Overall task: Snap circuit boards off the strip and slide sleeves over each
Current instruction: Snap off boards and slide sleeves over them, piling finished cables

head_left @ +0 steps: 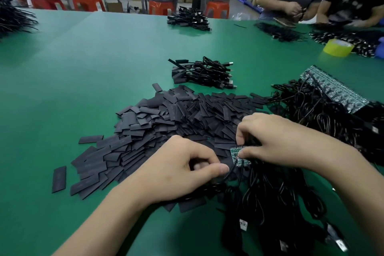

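A big heap of flat black sleeves (166,118) covers the middle of the green table (87,72). My right hand (276,139) pinches a small green circuit board strip (235,155) between thumb and fingers, just right of the heap's near edge. My left hand (180,168) is closed beside it, thumb and forefinger pinching the thin black cable (229,173) that runs from the board. A long strip of joined boards (332,87) lies at the right on tangled black cables (311,114).
A bundle of sleeved cables (203,74) sits beyond the heap; another bundle (189,19) lies farther back. More cables (276,203) pile up at my near right. A yellow tape roll (337,47) stands far right. Other people work at the table's far right corner.
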